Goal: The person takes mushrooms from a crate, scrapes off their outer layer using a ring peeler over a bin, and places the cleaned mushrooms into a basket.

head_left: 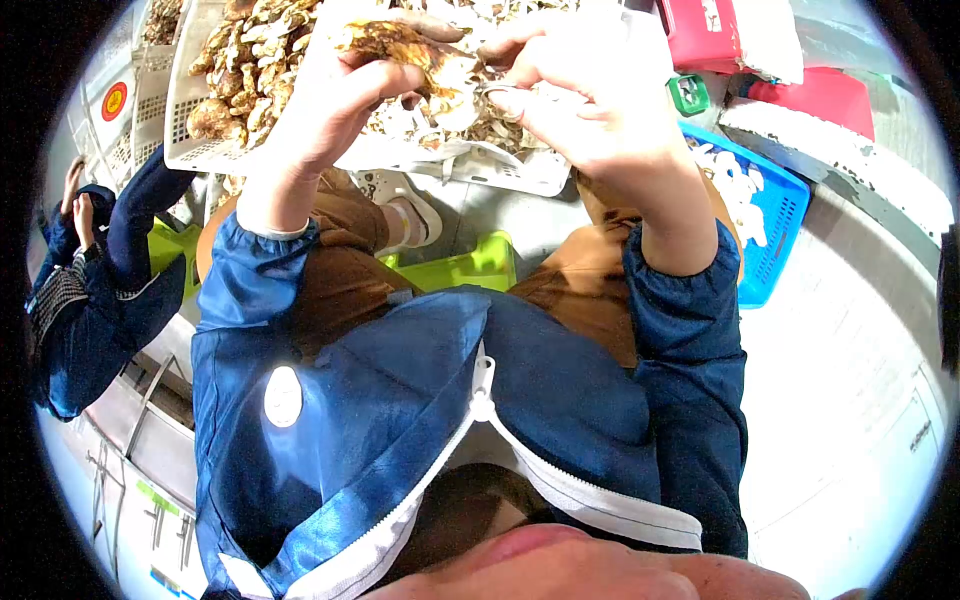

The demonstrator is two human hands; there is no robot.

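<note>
At the top middle, my left hand (355, 95) grips a ragged yellow-brown and cream clump (405, 55) between thumb and fingers. Its exact kind is not clear, though it looks mushroom-like. Close to the clump's right side, my right hand (560, 85) is closed in a pinch. Something small and greyish shows at its thumb tip, too overexposed to name. Below both hands lies a pile of pale scraps (510, 135) on a white tray (545, 180). Brown lumpy pieces (245, 90) fill a white perforated crate (185, 145) at the left.
A blue basket (785, 215) with white pieces stands at the right. Near it are a small green container (688, 93) and red items (700, 35). A lime-green bin (465, 265) sits between my knees. Another person (105, 270) works at the left.
</note>
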